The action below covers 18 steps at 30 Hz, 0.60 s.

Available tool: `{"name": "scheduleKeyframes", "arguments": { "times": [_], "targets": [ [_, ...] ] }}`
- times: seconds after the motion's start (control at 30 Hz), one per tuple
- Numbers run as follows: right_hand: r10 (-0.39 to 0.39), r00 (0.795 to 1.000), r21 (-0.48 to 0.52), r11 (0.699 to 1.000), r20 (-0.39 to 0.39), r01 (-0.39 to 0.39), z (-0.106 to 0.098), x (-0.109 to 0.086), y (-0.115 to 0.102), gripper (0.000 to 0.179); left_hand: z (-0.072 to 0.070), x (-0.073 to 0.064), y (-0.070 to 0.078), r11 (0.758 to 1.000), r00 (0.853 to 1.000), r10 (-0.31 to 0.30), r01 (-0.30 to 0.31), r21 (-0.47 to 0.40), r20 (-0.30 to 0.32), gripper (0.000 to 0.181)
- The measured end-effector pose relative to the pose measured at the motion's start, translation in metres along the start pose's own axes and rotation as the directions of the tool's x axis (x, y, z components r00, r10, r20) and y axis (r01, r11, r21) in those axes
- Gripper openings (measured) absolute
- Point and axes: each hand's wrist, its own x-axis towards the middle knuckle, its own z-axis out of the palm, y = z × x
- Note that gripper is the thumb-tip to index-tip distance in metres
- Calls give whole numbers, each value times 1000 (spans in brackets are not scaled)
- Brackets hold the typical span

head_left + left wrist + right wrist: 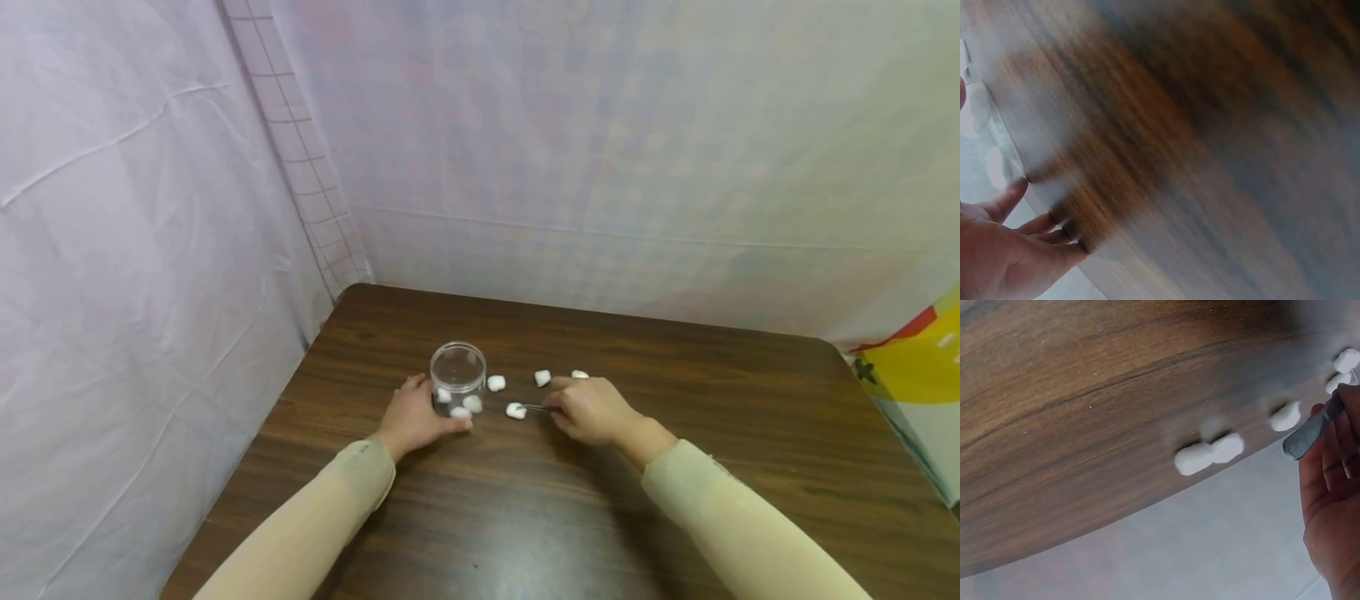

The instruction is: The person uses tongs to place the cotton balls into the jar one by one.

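A clear, open-topped jar stands on the table with several white cotton balls inside, low down. My left hand holds it from the near left, the thumb in front and the fingers round the far side. In my right hand are metal tweezers, gripped between thumb and fingers. Their tips meet a cotton ball lying just right of the jar; whether they squeeze it is too small to tell. The left wrist view catches the left hand and only part of the jar.
Other cotton balls lie on the brown wooden table: one beside the jar, one farther right, and one partly behind the right hand. Two touch in the right wrist view. White curtains hang behind and to the left.
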Motion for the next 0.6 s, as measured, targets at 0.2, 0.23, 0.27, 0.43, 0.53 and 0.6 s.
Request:
{"name": "scheduleKeyframes", "arguments": {
  "times": [0.2,0.23,0.27,0.43,0.53,0.6],
  "targets": [
    [4,1000,-11,1000,-18,-5,-1,-2,2,15,0,0,1,1000,1000,-4,4,3,3,96],
    [6,1000,-17,1000,-21,-6,-1,-3,2,15,0,0,1,1000,1000,-4,4,1,3,96],
    [5,1000,-22,1000,-25,-5,-2,-4,3,15,-1,0,1,1000,1000,-5,5,-1,3,96],
    [7,999,-30,1000,-41,-8,-6,-9,7,15,-2,-1,2,1000,1000,-9,9,-4,9,96],
    [14,999,-24,1000,-41,-15,-8,-11,9,15,-2,-1,2,1000,1000,-9,9,3,14,97],
    [17,999,-27,999,-41,-18,-10,-14,10,15,-2,-1,3,1000,1000,-6,6,2,16,97]
  ]
}}
